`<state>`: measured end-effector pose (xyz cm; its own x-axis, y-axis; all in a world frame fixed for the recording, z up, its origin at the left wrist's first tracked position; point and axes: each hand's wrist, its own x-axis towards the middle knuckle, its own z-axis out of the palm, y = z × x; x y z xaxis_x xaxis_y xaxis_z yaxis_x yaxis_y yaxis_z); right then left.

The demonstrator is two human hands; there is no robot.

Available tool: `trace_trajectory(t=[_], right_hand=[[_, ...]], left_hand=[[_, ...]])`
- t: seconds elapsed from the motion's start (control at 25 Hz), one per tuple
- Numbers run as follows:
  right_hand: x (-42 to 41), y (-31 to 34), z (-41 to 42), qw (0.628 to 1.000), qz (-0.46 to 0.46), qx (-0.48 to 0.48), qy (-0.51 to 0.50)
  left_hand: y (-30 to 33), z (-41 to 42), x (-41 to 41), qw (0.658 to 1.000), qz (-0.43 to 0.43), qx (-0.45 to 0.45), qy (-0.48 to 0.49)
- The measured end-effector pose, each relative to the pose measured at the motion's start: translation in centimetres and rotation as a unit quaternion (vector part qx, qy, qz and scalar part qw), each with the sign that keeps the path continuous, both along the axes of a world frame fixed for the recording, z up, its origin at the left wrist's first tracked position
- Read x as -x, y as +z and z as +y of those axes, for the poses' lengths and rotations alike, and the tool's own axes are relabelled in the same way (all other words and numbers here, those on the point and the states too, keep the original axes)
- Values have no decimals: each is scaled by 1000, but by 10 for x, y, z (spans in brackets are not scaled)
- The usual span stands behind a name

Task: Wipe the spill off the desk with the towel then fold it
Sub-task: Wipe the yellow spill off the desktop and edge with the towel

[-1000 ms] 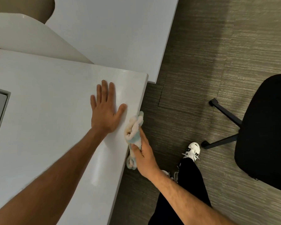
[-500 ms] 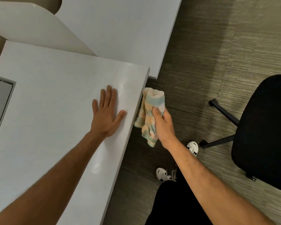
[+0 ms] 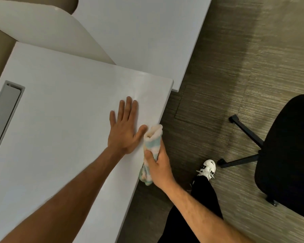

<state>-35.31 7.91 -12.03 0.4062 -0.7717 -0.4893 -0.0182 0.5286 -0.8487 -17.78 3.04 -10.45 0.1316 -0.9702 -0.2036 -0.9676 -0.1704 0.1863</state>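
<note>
Back at the table's edge from mid-air, the bunched pastel fleece towel [image 3: 152, 148] presses the smooth white table [image 3: 60, 128], right hand [image 3: 159, 165] gripping it closed; left hand [image 3: 125, 130] lies flat, empty. Wiping seems unfinished; folding remains.

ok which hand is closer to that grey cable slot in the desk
Left. The left hand lies flat on the desk, to the right of the grey cable slot. The right hand is farther right at the desk's edge, its grip shut on the towel.

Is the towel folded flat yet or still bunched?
Bunched. The towel is a crumpled roll gripped in the right hand at the desk edge, not laid flat.
</note>
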Motion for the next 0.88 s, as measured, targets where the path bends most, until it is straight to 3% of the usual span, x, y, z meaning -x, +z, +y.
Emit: trace_trajectory(t=[0.16,0.4,0.52,0.76,0.88], right_hand=[[22,4,5,999,-7,-24,20],[32,18,-79,989,-11,-14,-148],[3,23,-116,988,8,31,-151],[-30,7,-135,971,146,172,-74],[-32,5,-138,937,240,247,-54]], left_hand=[[3,1,1,1000,-9,-5,-1],[0,2,-2,1000,-12,3,-3],[-2,2,-2,1000,-4,5,-2],[-2,1,0,1000,-12,0,5],[-3,1,-1,1000,-9,3,4]])
